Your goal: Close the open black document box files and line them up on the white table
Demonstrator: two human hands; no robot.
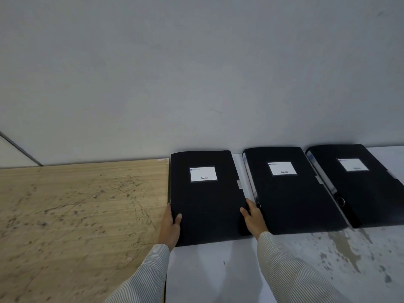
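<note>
Three black box files lie flat and closed in a row on the white table (pixel 214 272), against the wall. The left box file (pixel 207 200) has a white label on its lid. My left hand (pixel 171 226) grips its left edge, thumb on top. My right hand (pixel 253 215) grips its right edge, close to the middle box file (pixel 290 193). The right box file (pixel 360 184) lies past that, its spine with a finger ring showing. Both sleeves are striped.
A scratched wooden tabletop (pixel 76 215) adjoins the white table on the left. A plain grey wall (pixel 196 73) rises directly behind the files. The white table's right part (pixel 349 259) is stained and worn.
</note>
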